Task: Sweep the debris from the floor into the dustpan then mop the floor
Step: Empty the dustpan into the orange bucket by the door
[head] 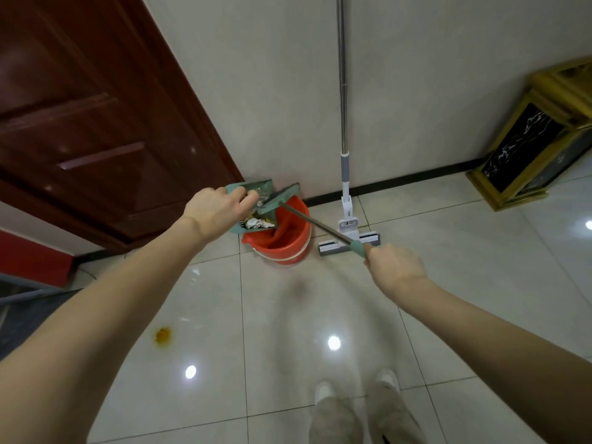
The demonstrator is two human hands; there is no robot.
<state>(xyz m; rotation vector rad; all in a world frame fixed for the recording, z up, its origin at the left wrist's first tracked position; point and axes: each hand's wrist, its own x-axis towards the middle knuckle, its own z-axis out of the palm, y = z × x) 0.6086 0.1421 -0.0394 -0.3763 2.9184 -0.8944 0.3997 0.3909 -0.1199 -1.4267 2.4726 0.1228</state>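
- The left hand [215, 210] is stretched forward on a bare arm, its fingers [246, 197] closed on the rim of a green dustpan [256, 203], which is held tilted over a red bucket [285, 237].
- Debris [259, 223], white and yellowish scraps, is seen gathered at the dustpan's lower edge, above the bucket's mouth.
- The right hand [395, 267] is extended too, its fingers wrapped around the green grip of a small broom [315, 225]; the thin handle is angled up and left, and the broom's head [282, 197] is laid against the dustpan.
- The bucket is stood on the floor [464, 283] close to the wall [272, 91], beside a dark red door [96, 123].
- A mop [344, 187] is leaned upright against the wall, its flat head resting on the floor just right of the bucket.
- The floor is laid in glossy pale tiles; an orange stain [163, 334] is seen on it towards the lower left.
- A gold-framed stand [528, 149] is placed at the right edge of the floor, by the wall.
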